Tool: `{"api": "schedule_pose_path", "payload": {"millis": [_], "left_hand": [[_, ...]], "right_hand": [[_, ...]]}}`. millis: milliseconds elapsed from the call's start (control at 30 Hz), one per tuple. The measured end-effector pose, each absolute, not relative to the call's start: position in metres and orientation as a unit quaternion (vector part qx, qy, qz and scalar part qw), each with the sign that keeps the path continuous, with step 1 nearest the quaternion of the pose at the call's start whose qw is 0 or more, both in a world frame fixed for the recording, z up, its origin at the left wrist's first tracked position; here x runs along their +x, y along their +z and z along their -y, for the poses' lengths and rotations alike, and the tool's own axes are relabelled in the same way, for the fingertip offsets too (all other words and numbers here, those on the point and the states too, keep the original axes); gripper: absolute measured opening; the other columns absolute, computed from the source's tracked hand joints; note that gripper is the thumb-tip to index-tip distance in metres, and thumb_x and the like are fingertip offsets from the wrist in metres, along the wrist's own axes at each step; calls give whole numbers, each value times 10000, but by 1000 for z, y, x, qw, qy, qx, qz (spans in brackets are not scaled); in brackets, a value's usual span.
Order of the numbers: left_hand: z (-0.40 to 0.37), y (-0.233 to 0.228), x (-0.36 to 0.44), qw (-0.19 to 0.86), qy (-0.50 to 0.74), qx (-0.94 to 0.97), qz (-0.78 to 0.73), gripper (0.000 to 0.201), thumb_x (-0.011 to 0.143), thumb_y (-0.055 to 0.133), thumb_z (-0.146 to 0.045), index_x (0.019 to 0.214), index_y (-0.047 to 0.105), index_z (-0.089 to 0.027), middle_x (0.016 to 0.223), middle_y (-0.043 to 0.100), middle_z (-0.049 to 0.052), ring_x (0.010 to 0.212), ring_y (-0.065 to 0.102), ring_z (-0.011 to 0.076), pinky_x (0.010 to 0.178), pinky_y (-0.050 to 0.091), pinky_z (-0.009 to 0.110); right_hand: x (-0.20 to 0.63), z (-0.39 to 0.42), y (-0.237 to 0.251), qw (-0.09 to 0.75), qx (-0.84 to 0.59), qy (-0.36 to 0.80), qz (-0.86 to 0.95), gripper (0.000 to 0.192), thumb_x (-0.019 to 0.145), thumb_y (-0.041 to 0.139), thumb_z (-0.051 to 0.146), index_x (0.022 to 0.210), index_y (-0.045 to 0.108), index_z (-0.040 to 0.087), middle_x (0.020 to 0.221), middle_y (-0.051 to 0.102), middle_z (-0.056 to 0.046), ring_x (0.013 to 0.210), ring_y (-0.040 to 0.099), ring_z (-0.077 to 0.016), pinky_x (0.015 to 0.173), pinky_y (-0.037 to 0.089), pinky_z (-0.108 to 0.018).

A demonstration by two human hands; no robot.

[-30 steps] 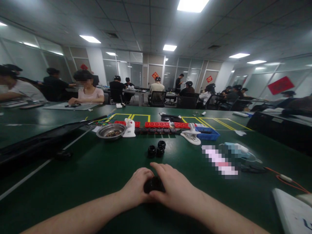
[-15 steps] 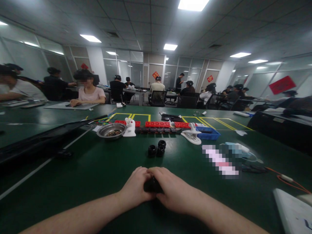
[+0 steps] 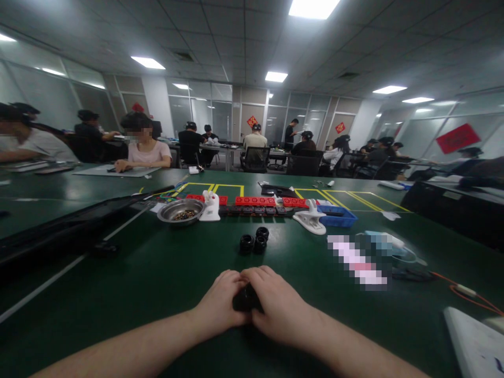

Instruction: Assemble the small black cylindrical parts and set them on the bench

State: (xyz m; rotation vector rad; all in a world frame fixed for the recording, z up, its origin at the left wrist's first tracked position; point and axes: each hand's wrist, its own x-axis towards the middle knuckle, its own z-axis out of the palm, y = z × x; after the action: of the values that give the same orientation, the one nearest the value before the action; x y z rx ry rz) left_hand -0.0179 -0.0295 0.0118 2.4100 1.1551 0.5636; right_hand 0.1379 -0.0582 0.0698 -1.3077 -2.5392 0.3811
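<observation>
My left hand [image 3: 221, 300] and my right hand [image 3: 277, 306] are cupped together around a black object [image 3: 244, 299] close to the table's front. Their fingers curl over it and the fingertips meet at the far side. Only a dark, smooth patch shows between the palms, so I cannot make out its full shape. Just beyond the hands, three shiny black ring-shaped parts [image 3: 247, 243] stand close together on the green table [image 3: 177, 273].
Farther back are a metal bowl [image 3: 167, 211] of small parts, a white stand [image 3: 210, 207], a red block strip [image 3: 255, 201], a white clamp-like piece [image 3: 311, 220] and a blue tray [image 3: 338, 216]. A long black panel [image 3: 79, 226] lies left. Across the table sits a person [image 3: 147, 149].
The view has shifted very slightly. Both hands keep their hold on the black object, and the three black parts stay in place.
</observation>
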Motion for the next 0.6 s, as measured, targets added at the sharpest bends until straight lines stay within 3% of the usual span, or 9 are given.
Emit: {"api": "schedule_pose_path", "payload": {"millis": [133,267,400,500,600], "left_hand": [[29,10,-18,211,203,861,-416,361,570,682,-272,916,609,-202,988,568,40,944,480,242,873,358,361],[29,10,-19,216,203,858,-420,375,585,691,-343,923,610,-200,972,570,42,922,491,243,844,381,367],[27,7,-21,213,199,863,-413,465,585,689,-439,979,598,-209,1035,557,55,963,474,260,867,365,389],[27,6,-22,209,202,867,-405,419,611,668,-439,957,606,-211,1012,561,50,938,485,247,842,378,370],[28,9,-20,208,203,867,-406,403,586,685,-408,932,611,-215,982,566,41,923,488,242,835,377,364]], "right_hand": [[138,58,70,122,-487,122,856,431,672,550,258,1081,464,151,1006,543,-93,920,477,-239,803,372,-370],[141,59,73,116,-424,166,883,397,671,540,161,1064,479,164,1029,551,-74,947,481,-208,833,365,-328],[143,59,77,162,-430,161,874,553,664,621,363,1147,434,169,1135,499,-87,1035,439,-233,887,330,-352],[140,55,74,141,-496,137,846,576,646,635,431,1118,454,156,1028,548,-107,943,493,-257,801,378,-377],[137,53,72,99,-513,120,844,418,669,620,338,1022,499,151,895,591,-91,842,534,-250,745,396,-375]]}}
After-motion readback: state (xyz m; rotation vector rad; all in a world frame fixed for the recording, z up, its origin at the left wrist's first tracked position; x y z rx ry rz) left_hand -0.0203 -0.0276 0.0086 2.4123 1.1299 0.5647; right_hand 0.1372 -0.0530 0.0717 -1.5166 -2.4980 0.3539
